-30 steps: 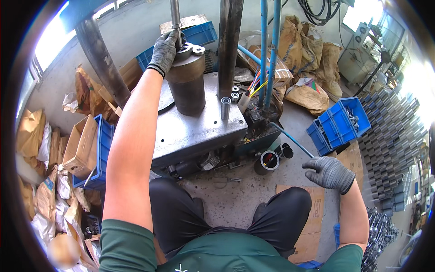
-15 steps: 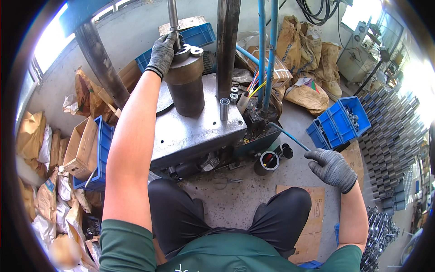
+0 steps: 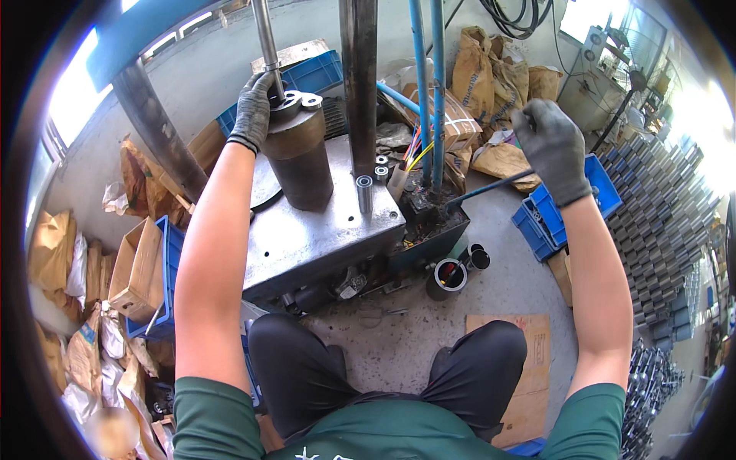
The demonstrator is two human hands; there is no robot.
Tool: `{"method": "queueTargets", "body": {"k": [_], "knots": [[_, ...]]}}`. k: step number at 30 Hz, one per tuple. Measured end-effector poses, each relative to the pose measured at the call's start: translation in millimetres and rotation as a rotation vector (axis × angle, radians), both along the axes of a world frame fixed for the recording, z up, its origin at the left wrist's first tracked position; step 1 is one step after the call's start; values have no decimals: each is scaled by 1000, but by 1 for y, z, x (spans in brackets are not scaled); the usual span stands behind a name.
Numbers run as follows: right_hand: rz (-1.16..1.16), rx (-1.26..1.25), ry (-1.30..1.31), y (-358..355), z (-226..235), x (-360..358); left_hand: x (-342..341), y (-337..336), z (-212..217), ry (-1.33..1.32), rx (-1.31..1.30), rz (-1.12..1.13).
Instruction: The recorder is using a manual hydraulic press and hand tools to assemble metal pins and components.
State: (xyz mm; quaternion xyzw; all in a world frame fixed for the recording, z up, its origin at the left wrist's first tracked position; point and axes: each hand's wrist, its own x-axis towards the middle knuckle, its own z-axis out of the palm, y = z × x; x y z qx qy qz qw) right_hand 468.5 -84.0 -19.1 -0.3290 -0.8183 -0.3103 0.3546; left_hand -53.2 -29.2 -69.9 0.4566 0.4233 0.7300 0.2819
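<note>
My gloved left hand (image 3: 250,115) is closed around the lower end of a vertical steel rod (image 3: 265,34), just above the dark round cylinder (image 3: 299,165). Some of its fingers are hidden by the rod. Pale metal links or rings with holes (image 3: 301,100) lie on the cylinder's top rim beside that hand. My gloved right hand (image 3: 553,153) is raised at the right, fingers curled, with the outer end of a thin blue lever (image 3: 491,187) meeting its palm side. The lever's tip is hidden by the hand. The cylinder stands on a thick steel table (image 3: 322,245).
A short steel tube (image 3: 364,195) stands near the table's right corner. Dark posts (image 3: 357,84) and blue pipes (image 3: 438,92) rise behind. An open round container (image 3: 447,280) stands on the floor. Blue bins (image 3: 537,228) and stacked metal tubes (image 3: 652,207) sit at the right.
My right hand has risen and moved farther away, and the lever has swung up with it. My left hand stays at the rod. The view has shifted slightly.
</note>
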Motion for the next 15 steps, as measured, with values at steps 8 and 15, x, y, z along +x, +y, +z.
{"method": "queueTargets", "body": {"k": [8,15], "knots": [[-412,-377,186,44,21,-11,14,-15,10,-43,-67,29],[-424,-457,218,50,16,-4,6,-10,8,-148,-80,33]]}}
